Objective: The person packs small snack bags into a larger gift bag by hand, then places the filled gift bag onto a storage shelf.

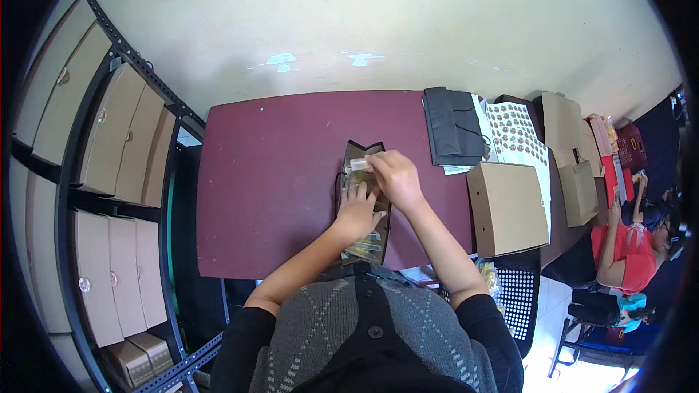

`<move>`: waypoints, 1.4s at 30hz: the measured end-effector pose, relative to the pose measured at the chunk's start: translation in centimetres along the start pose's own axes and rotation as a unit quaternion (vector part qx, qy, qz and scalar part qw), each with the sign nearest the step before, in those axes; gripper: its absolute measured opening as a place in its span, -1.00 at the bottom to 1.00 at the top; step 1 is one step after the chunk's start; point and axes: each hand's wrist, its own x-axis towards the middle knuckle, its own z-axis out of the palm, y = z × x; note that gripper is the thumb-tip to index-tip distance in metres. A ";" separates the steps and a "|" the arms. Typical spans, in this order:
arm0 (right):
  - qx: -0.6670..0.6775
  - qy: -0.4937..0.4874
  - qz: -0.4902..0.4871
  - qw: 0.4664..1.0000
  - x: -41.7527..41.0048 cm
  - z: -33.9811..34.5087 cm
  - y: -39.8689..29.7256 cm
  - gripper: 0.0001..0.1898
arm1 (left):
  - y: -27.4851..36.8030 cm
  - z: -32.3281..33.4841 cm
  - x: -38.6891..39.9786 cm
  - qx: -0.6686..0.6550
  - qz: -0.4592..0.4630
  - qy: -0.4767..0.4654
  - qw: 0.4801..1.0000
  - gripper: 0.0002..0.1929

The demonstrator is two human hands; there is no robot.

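Observation:
A dark paper bag (pixel 386 229) with a brown inside lies open on the maroon tabletop (pixel 273 185), close to my body. Several small clear packets (pixel 367 245) with yellowish contents are in it. My right hand (pixel 397 179) pinches a clear packet with a whitish end (pixel 359 165) at the bag's far part. My left hand (pixel 357 213) reaches into the bag's middle, fingers spread over the packets; whether it grips one is hidden.
Flat black paper bags (pixel 450 125) and sticker sheets (pixel 516 125) lie at the right back. A cardboard box (pixel 510 207) stands before them, above a black plastic crate (pixel 516 295). Boxes fill the metal shelving (pixel 172 240) at left. People (pixel 628 256) sit at far right.

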 end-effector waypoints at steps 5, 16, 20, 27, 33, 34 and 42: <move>0.033 -0.200 0.079 0.976 -2.1 2.6 0.5 -0.78 | 0.3 -2.7 -1.5 -0.192 0.015 0.023 0.981 -0.73; -0.011 -0.534 0.198 0.822 1.9 8.3 3.1 -0.71 | -5.5 -0.8 -4.8 -0.315 -0.066 0.273 0.906 -0.45; -0.029 -0.666 0.202 0.718 3.6 11.9 4.5 -0.61 | -7.3 6.9 -5.4 -0.479 -0.147 0.155 0.851 -0.29; 0.003 -0.643 0.297 0.706 3.8 12.0 5.2 -0.59 | -8.1 9.0 -5.6 -0.671 -0.141 0.088 0.723 -0.37; 0.125 -0.609 0.379 0.686 2.8 10.5 7.2 -0.47 | -7.6 11.5 -4.4 -0.687 -0.158 0.076 0.705 -0.35; 0.130 -0.609 0.403 0.671 3.4 9.9 6.5 -0.53 | -6.9 10.4 -4.4 -0.686 -0.159 0.078 0.705 -0.35; 0.011 -0.700 0.248 0.670 3.2 11.4 7.7 -0.51 | -6.6 10.7 -3.7 -0.684 -0.161 0.059 0.709 -0.34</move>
